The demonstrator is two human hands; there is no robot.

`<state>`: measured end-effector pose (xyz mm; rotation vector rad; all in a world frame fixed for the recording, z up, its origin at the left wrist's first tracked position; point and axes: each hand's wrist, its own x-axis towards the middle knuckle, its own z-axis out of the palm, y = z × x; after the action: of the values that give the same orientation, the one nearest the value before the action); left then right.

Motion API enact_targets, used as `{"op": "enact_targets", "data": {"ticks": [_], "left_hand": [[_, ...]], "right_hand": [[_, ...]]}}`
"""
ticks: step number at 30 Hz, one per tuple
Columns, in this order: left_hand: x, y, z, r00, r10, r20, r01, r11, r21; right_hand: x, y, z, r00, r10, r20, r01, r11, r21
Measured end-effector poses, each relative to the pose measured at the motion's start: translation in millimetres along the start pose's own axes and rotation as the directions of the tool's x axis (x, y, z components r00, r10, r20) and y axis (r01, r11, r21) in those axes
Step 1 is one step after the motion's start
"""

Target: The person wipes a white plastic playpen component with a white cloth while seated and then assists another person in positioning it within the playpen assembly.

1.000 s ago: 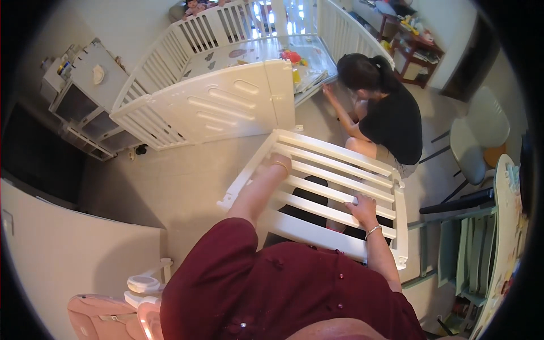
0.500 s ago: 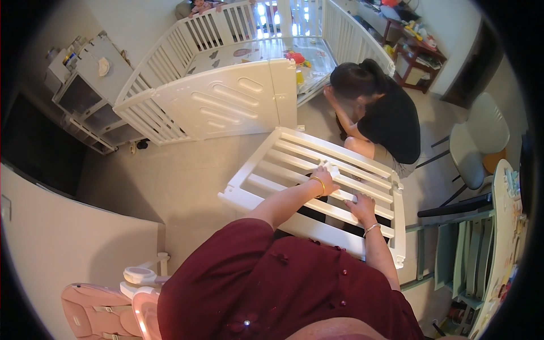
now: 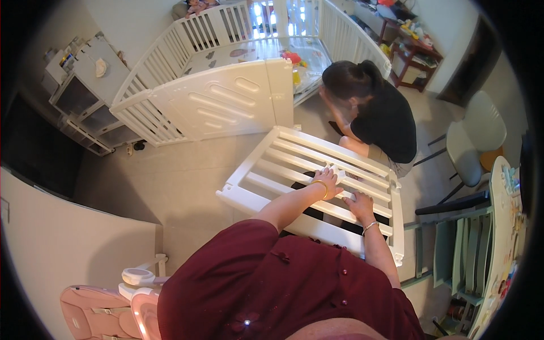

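Observation:
A white slatted playpen panel (image 3: 255,199) lies tilted in front of me, close to my body. My left hand (image 3: 326,183), with a gold bangle at the wrist, is closed over a middle slat beside a small white star-shaped part (image 3: 339,173). To its right, my right hand (image 3: 359,206) has its fingers curled over a slat of the same panel; a pale bracelet circles that wrist. The undersides of both grips are hidden. Dark cloth shows between the slats beneath my hands.
Another person (image 3: 374,107) in a black top crouches just beyond the panel, beside the white playpen (image 3: 218,107). Grey chairs (image 3: 475,133) and a table (image 3: 501,226) stand at right. A pink child seat (image 3: 99,309) is at lower left, a cabinet (image 3: 93,79) at far left.
The view has shifted slightly. Both my hands stay on the panel in nearly the same places. The crouching person's arm and head have moved a little, and a dark object now shows near their knees.

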<state>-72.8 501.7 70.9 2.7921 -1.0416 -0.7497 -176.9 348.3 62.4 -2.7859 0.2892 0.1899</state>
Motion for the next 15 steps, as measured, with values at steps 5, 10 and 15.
{"op": "enact_targets", "data": {"ticks": [5, 10, 15], "left_hand": [[-6.4, 0.9, -1.4, 0.999, -0.035, 0.016, 0.036, 0.999, -0.013], [-6.7, 4.1, 0.5, 0.999, -0.03, 0.017, 0.03, 1.0, 0.007], [-4.5, -3.8, 10.0, 0.998, 0.006, -0.059, -0.003, 0.999, 0.037]], "right_hand": [[3.0, -7.4, -13.3, 0.993, 0.015, 0.118, -0.025, 0.996, 0.081], [23.7, -1.2, 5.0, 0.974, -0.107, -0.201, 0.187, 0.882, 0.433], [52.7, -41.1, 5.4, 0.934, -0.329, -0.139, 0.348, 0.756, 0.554]]}}
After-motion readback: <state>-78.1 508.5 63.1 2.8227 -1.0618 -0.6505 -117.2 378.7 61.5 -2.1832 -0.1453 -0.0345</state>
